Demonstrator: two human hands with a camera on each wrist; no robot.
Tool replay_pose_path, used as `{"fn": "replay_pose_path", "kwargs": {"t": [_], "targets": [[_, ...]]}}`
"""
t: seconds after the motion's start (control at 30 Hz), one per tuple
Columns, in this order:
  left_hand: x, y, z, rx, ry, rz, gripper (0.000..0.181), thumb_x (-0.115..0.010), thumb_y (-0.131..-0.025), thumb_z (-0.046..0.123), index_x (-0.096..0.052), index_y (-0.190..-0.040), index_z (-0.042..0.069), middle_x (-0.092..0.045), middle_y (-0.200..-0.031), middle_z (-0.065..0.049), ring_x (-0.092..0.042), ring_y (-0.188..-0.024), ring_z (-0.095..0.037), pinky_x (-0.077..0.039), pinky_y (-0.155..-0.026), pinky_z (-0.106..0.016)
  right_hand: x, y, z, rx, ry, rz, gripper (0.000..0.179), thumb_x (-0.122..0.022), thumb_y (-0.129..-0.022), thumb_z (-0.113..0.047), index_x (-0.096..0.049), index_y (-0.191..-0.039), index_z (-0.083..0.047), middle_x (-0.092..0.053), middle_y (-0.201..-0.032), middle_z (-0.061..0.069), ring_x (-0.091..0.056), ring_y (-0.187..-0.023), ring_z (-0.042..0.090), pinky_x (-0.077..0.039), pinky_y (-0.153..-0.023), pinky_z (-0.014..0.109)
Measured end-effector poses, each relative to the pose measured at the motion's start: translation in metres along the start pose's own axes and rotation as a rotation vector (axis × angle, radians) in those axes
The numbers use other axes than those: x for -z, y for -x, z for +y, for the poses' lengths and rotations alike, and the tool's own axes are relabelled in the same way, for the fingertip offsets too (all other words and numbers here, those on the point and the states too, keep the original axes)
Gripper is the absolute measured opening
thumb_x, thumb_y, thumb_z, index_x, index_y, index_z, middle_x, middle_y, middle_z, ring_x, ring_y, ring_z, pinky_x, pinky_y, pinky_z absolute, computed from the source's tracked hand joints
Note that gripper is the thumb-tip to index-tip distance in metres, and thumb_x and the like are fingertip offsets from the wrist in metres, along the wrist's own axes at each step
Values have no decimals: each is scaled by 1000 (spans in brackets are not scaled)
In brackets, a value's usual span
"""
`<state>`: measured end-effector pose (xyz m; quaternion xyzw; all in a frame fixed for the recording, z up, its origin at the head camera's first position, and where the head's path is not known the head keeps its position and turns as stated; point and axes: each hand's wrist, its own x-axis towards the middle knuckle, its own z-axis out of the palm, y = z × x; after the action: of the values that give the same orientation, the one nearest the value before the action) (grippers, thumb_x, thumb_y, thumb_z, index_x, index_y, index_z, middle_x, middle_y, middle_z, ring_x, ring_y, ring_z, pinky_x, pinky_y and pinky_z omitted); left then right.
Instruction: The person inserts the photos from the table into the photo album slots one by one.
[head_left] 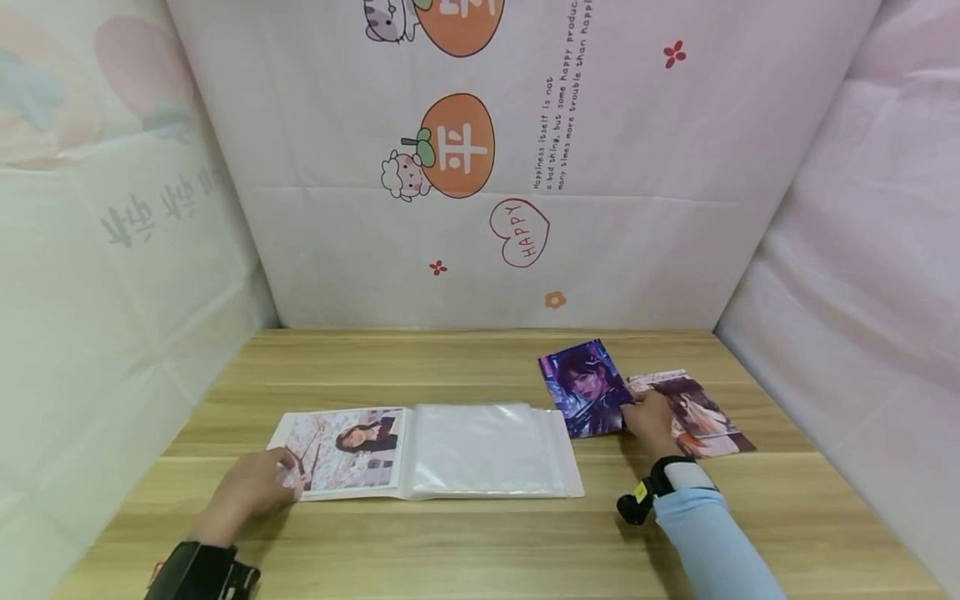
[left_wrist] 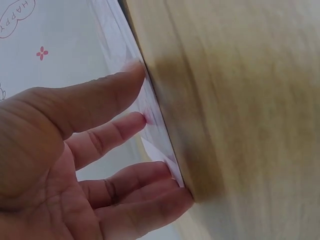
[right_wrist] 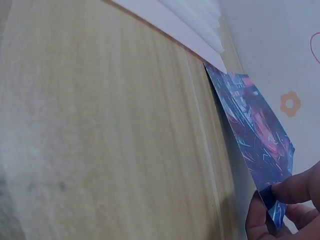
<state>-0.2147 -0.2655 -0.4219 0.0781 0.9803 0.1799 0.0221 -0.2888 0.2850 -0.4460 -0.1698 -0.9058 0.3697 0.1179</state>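
A white photo album (head_left: 573, 467) lies spread on the wooden table. Its left page carries a picture of a person among pale pink blossoms (head_left: 322, 450); clear plastic sleeves (head_left: 480, 450) cover the right side. My left hand (head_left: 258, 483) rests at the album's left edge; in the left wrist view, fingertips (left_wrist: 137, 120) touch that edge. My right hand (head_left: 651, 423) pinches the lower right corner of a purple-blue picture card (head_left: 585, 387) between thumb and fingers. In the right wrist view this card (right_wrist: 260, 135) is tilted, its far corner close to the album's edge.
Another picture card (head_left: 701, 417) in brown and white tones lies right of my right hand, partly hidden by it. White printed cloth (head_left: 622, 250) hangs behind the table (head_left: 450, 550) and along both sides.
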Motion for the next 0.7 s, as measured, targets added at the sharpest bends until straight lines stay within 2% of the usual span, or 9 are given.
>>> {"fn": "replay_pose_path", "kwargs": {"t": [0.1, 0.2, 0.3, 0.5, 0.63, 0.7], "targets": [[-1, 0, 2, -8, -38, 0, 33, -72, -64, 13, -62, -93, 1, -62, -87, -17, -57, -81, -38, -46, -70, -50, -1, 0, 1, -32, -81, -11, 36, -56, -79, -4, -56, -109, 17, -57, -102, 34, -61, -67, 27, -50, -57, 29], [-2, 1, 4, -9, -79, 0, 34, -72, -65, 13, -61, -95, -2, -59, -83, -16, -55, -80, -38, -46, -69, -50, -2, 0, 2, -69, -178, -27, 37, -55, -80, -1, -52, -112, 18, -56, -101, 35, -58, -49, 17, -49, -45, 24], [-3, 1, 6, 2, -102, -4, 36, -72, -67, 13, -59, -96, -4, -58, -84, -18, -52, -81, -38, -45, -70, -52, -2, 0, 4, -79, -223, -30, 35, -54, -82, 1, -50, -111, 18, -54, -102, 36, -55, -48, 11, -48, -44, 23], [-2, 1, 8, 22, -116, -11, 37, -73, -66, 13, -58, -96, -3, -57, -85, -18, -51, -85, -39, -43, -72, -55, -1, -3, 9, -98, -220, 2, 33, -55, -83, -1, -51, -111, 16, -54, -101, 34, -56, -46, 12, -47, -44, 23], [-2, 1, 8, 20, -111, -12, 38, -73, -66, 14, -58, -96, -4, -57, -85, -18, -50, -84, -39, -43, -72, -55, 2, -4, 11, -125, -247, 8, 35, -55, -83, 0, -50, -113, 16, -53, -104, 35, -54, -46, 10, -48, -44, 22], [-3, 2, 7, 20, -102, -7, 37, -72, -66, 14, -58, -95, -3, -56, -84, -18, -51, -83, -39, -43, -71, -55, 4, -4, 12, -143, -296, 17, 35, -54, -83, 2, -49, -114, 17, -51, -104, 34, -54, -46, 10, -48, -44, 22]]}}
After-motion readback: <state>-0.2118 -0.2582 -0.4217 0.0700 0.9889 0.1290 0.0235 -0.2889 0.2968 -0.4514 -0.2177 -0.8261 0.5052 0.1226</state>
